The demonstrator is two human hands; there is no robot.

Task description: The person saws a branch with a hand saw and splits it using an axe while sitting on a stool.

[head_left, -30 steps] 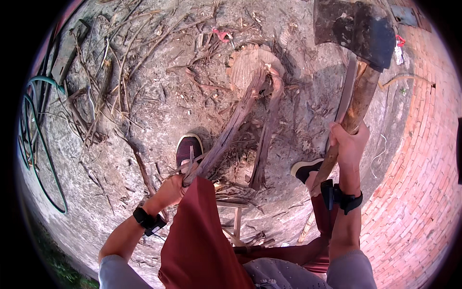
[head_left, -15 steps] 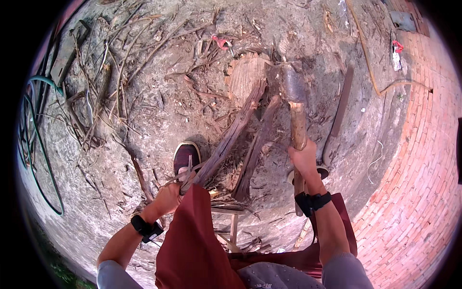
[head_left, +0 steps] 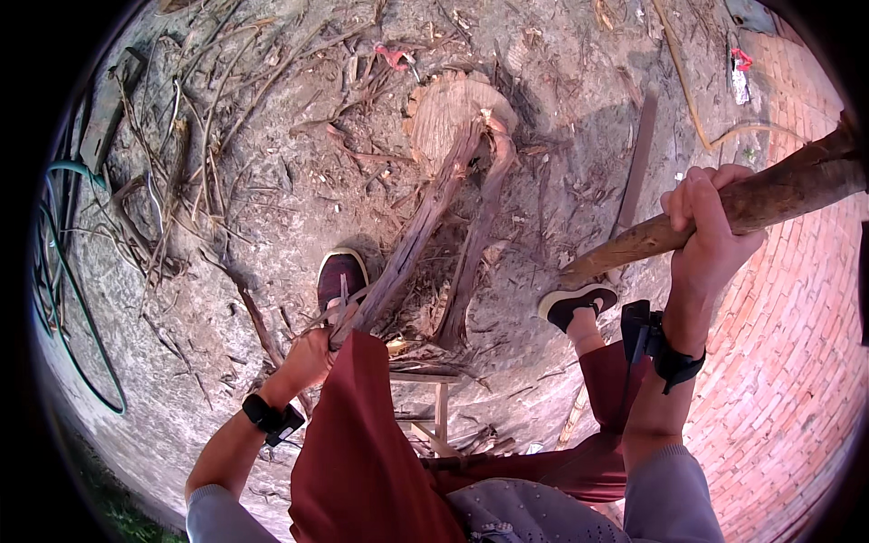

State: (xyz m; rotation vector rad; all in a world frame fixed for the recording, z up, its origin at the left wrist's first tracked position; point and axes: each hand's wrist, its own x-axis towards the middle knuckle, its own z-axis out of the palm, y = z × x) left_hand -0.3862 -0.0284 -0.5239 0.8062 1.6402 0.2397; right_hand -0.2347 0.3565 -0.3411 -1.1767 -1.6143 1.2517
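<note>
My left hand (head_left: 312,357) is closed round the lower end of a long, weathered branch (head_left: 412,244), beside my left knee. Its far end lies on a round wooden stump (head_left: 439,118), where the wood looks pale and torn. A second dark piece of branch (head_left: 472,253) slants down from the same spot; I cannot tell whether the two are still joined. Up at the right, my right hand (head_left: 711,213) grips the thick wooden handle (head_left: 797,196) of an axe. The axe head is mostly out of view past the right rim.
My shoes (head_left: 579,303) stand either side of the branches. A small wooden frame (head_left: 441,412) is between my legs. Twigs (head_left: 208,154) and a green hose (head_left: 86,335) lie left, a red-handled tool (head_left: 394,57) beyond the stump, a flat strip (head_left: 641,158) and brick paving (head_left: 769,335) right.
My right hand has swung the axe up and right, away from the stump, where its head was half a second ago. My left hand keeps its hold on the branch.
</note>
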